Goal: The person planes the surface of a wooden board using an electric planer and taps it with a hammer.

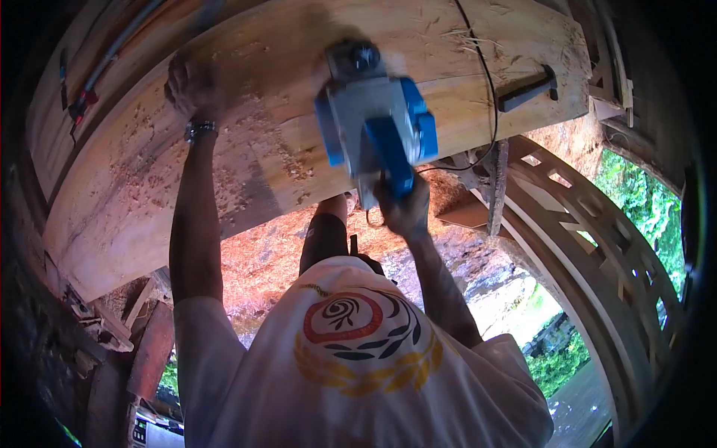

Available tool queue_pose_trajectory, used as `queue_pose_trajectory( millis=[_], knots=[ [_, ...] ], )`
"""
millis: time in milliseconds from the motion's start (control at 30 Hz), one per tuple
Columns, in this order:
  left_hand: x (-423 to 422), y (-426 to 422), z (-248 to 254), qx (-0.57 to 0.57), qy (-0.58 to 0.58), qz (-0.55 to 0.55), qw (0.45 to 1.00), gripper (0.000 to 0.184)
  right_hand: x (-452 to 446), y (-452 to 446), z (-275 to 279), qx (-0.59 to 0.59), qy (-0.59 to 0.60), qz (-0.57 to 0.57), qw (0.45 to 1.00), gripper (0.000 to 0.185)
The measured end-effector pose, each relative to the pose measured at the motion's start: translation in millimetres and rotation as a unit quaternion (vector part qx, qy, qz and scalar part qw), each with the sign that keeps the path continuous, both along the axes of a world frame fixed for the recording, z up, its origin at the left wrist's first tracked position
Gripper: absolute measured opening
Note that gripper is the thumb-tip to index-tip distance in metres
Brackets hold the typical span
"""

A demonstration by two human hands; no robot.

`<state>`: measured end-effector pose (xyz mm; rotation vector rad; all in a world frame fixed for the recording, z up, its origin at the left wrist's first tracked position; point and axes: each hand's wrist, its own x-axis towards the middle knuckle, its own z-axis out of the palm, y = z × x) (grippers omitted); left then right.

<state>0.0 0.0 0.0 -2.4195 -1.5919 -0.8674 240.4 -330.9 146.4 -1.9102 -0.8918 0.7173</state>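
Head: right fingers (388, 205) curled round planer (373, 112)

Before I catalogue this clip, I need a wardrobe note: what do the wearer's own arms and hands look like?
The left hand and right hand look ungloved, though both are blurred. A shiny, metallic-looking band circles the left wrist; none can be made out on the right. The left sleeve and right sleeve are pale and short, with no marking visible on either.

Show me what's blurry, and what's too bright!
In the head view, the blue power tool and the left hand look smeared, probably from moving; in that same head view, the ground at lower right glares nearly white.
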Motion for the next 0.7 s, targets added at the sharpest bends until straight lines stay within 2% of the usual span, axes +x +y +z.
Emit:
queue_pose_trajectory(
  millis=[33,100,133,167,200,233,267,333,400,433,500,600,633,700],
  knots=[
    [2,-2,2,0.01,-0.003,0.0,1.0,0.057,-2,2,-1,0.003,0.006,0.005,1.0,0.027],
    [3,-12,-3,-0.004,-0.028,-0.003,1.0,0.056,8,49,1,-0.052,0.036,-0.005,0.998,0.012],
    [5,-8,5,-0.007,-0.042,-0.008,0.999,0.055,13,82,-10,0.034,0.002,-0.002,0.999,0.012],
    [4,-6,11,-0.012,-0.053,-0.013,0.998,0.054,19,113,-11,-0.013,-0.032,-0.003,0.999,0.017],
    [0,-5,15,-0.024,-0.011,-0.003,1.0,0.053,26,138,-16,0.052,-0.058,0.026,0.997,0.018],
    [-2,-6,18,-0.024,-0.016,-0.004,1.0,0.053,29,156,-17,0.009,-0.043,0.028,0.999,0.017],
    [-2,-7,20,-0.026,-0.022,-0.007,0.999,0.053,33,162,-27,0.019,-0.025,0.034,0.999,0.015],
    [1,-12,23,-0.03,-0.028,-0.007,0.999,0.053,30,148,-32,0.028,0.015,0.034,0.999,0.015],
    [2,-12,25,-0.031,-0.022,0.005,0.999,0.053,6,97,-25,0.032,0.062,0.03,0.997,0.016],
    [2,-15,24,-0.029,-0.017,0.006,0.999,0.053,-7,61,-19,0.029,0.132,0.04,0.99,0.02],
    [1,-12,23,-0.021,-0.006,0.007,1.0,0.053,-38,-20,-9,-0.067,0.108,0.031,0.991,0.022],
    [-1,-5,6,0.012,-0.016,-0.008,1.0,0.053,-85,-112,16,-0.109,0.13,0.018,0.985,0.024],
    [-1,-3,2,0.008,-0.014,-0.008,1.0,0.055,-94,-122,30,-0.149,0.099,0.023,0.984,0.024],
    [-4,-1,0,-0.003,-0.007,-0.005,1.0,0.059,-95,-126,40,-0.136,0.108,0.048,0.984,0.023]
  ],
)
